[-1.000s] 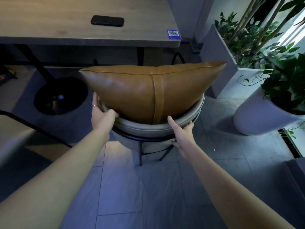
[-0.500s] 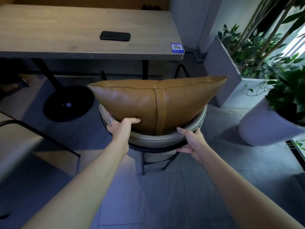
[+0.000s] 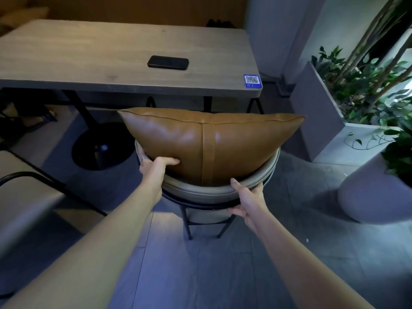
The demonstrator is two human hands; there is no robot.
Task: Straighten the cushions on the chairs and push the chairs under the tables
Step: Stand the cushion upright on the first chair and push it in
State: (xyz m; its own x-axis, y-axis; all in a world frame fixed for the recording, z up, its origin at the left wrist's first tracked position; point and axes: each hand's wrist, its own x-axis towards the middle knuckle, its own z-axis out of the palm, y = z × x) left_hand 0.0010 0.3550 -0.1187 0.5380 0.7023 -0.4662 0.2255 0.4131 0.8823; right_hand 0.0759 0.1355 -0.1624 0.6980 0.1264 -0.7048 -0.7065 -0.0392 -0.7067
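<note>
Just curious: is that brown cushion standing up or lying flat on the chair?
Standing up: the brown cushion rests on edge against the chair's curved backrest, seam vertical.

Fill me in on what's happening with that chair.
A person stands behind a round-backed chair that faces a wooden table. The left hand grips the backrest's left side, thumb pressed against the brown leather cushion. The right hand holds the backrest's rim on the right. The cushion sits upright and roughly centred against the backrest. How far the seat reaches under the tabletop is hidden by the cushion. A dark phone lies on the table.
</note>
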